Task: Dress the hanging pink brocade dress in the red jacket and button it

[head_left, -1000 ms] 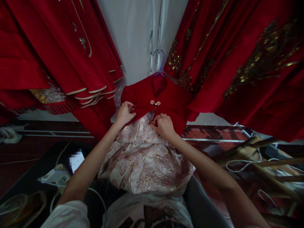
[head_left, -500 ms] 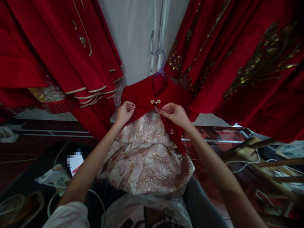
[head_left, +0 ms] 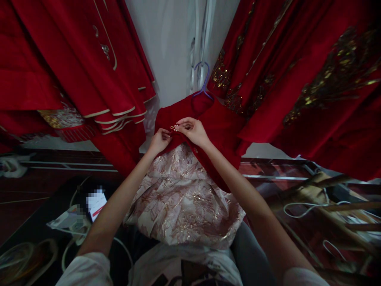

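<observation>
A red jacket (head_left: 223, 123) hangs on a purple hanger (head_left: 205, 77) in front of me. Below it a pale pink brocade fabric with gold flowers (head_left: 184, 202) spreads over my lap. My right hand (head_left: 195, 131) pinches a small beaded clasp (head_left: 175, 128) on the jacket's front edge. Just left of it, my left hand (head_left: 160, 140) has its fingers closed at the jacket's other side, close to the clasp; exactly what it pinches is partly hidden. The fingertips of both hands nearly meet.
Red garments (head_left: 119, 79) hang at the left; others with gold sequins (head_left: 321, 79) hang at the right. A black surface (head_left: 38, 222) at lower left bears a phone (head_left: 97, 204) and cables. A wooden rack (head_left: 351, 206) with white cords stands at right.
My right hand has moved left across the jacket front, bringing its edge with the beaded clasp over to my left hand. The left hand has shifted only slightly.
</observation>
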The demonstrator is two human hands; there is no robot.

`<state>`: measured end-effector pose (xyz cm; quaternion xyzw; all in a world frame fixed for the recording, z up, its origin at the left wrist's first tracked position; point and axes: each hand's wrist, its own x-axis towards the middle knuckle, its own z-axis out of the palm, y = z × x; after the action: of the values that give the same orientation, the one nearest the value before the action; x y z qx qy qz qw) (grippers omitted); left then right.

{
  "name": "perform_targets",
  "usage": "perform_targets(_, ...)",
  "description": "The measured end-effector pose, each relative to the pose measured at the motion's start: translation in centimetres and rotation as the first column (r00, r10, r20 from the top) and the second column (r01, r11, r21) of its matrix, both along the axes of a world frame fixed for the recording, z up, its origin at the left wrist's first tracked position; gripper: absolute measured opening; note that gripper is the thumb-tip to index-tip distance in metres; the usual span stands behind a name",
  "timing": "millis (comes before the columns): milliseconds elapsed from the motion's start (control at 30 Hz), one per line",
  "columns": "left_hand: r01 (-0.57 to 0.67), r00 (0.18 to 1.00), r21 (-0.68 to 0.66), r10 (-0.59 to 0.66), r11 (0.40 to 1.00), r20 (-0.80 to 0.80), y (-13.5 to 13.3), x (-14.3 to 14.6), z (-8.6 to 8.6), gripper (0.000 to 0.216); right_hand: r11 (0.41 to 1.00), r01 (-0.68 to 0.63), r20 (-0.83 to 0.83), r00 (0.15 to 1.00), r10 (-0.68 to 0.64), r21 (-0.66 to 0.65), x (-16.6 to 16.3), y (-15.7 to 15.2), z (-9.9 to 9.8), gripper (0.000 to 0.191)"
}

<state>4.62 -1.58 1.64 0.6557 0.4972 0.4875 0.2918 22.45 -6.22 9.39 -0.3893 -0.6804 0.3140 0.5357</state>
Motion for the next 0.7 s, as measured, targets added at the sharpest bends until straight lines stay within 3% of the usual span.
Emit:
perform_targets(133,-0.025,0.992,0.015,0.023,1.0,0.121,0.4,0.4,0.0,0.022,0.994,0.106,0.097,0.99,-0.102,-0.03,-0.7,1.6,-3.4,0.011)
perform_targets(233,0.035,0.969,-0.023,-0.028,0.999,0.246,0.0,0.5,0.0,0.026,0.988,0.145,0.137,0.981,-0.136,-0.059,-0.5,2.0,-4.8,0.011)
perform_targets(467,0.175,0.902,-0.061,-0.135,0.983,0.411,-1.7,0.4,0.4,0.038,0.991,0.131,0.149,0.98,-0.131,0.006,-0.6,2.3,-5.4,0.013)
perform_targets(700,0.16,0.915,-0.072,-0.121,0.984,0.385,-1.8,0.2,0.6,0.036,0.99,0.134,0.11,0.984,-0.137,0.032,-0.6,1.8,-5.6,0.012)
